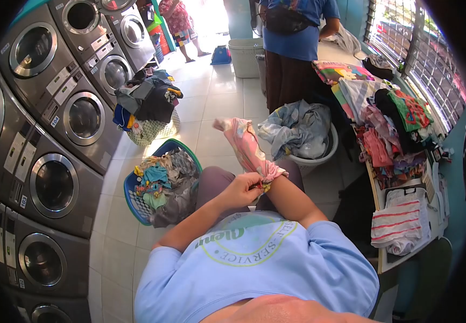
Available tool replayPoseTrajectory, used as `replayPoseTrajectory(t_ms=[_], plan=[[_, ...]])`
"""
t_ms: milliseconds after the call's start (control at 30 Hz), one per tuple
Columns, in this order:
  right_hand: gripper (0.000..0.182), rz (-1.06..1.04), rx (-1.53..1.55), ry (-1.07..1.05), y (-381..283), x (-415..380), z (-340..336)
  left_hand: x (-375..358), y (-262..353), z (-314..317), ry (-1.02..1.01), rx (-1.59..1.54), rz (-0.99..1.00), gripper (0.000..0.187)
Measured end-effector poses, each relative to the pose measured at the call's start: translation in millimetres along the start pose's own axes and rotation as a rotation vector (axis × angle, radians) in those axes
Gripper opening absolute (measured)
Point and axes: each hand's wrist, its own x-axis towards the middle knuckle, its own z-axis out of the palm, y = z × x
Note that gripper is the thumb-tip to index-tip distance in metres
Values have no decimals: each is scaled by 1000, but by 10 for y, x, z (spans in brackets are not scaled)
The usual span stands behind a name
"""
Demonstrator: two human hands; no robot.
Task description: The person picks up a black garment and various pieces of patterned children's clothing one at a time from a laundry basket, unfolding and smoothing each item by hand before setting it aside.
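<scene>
From the head view, your left hand [242, 188] pinches the near cuff of the pink garment [248, 148] — its grip is closed on the cloth. Your right forearm runs up inside that cuff, so the right hand is hidden and you cannot tell whether its grip is open or closed. The garment's long axis rises away from you, up and to the left, above the blue basket [136, 200] on the floor. Folded laundry crowds the tabletop [382, 258] at right.
</scene>
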Motion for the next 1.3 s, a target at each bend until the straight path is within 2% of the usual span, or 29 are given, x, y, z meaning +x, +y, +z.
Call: replayPoseTrajectory(t_ms=[33,133,267,367,467,500,533,567,600,633,667,733,800,867,900,933,1033,1100,1167,1200,1300], plan=[[33,-35,117,-14,21,9,-57,-18,-10,28,-25,31,5,13],[40,-169,367,-109,42,109,-234,-70,21,162,-181,-84,-154,11],[50,-327,518,-242,20,180,-474,-129,-64,152,-347,-451,-241,10],[54,-288,651,-248,-183,135,-356,-115,-27,199,-334,-408,-255,14],[49,109,663,-33,-517,-195,72,-11,-46,-155,-147,-130,-291,21],[48,261,700,-7,-587,-344,260,26,-147,-279,147,-228,-108,27],[46,414,751,5,-634,-527,465,64,169,-515,410,-190,-372,30],[45,528,756,-13,-667,-685,640,91,-11,-796,539,-435,-184,31],[43,598,681,-39,-690,-797,810,56,-103,-1031,684,-624,-173,33],[42,642,551,-66,-739,-882,945,-47,-458,-1342,663,-829,-202,35],[40,616,272,-120,-801,-916,1069,-145,-813,-1603,639,-1033,-229,37],[38,555,-283,-223,-895,-970,1277,-378,-1050,-1752,802,-1135,-259,42],[37,522,-292,-365,-1064,-867,1330,-545,-1234,-1839,900,-1215,-305,51],[36,516,-226,-264,-1185,-805,1339,-586,-863,-1546,784,-1097,-204,53],[36,494,-336,-275,-1154,-689,1328,-609,-736,-1424,725,-1040,-156,54],[36,470,-447,-287,-1075,-508,1296,-640,-784,-1410,558,-1155,-84,56],[39,105,-540,-443,-672,-461,1043,-575,-599,-1085,452,-913,-95,56],[41,325,-707,-101,-686,-718,1283,-479,-583,-867,416,-920,-67,51],[44,-26,-986,-259,18,-682,789,-379,-674,-779,384,-955,-57,46],[44,41,-952,-225,-27,-698,856,-214,-554,-720,525,-1003,-58,39],[45,239,-847,-125,-433,-724,1292,-179,-559,-847,550,-1103,-14,31]])
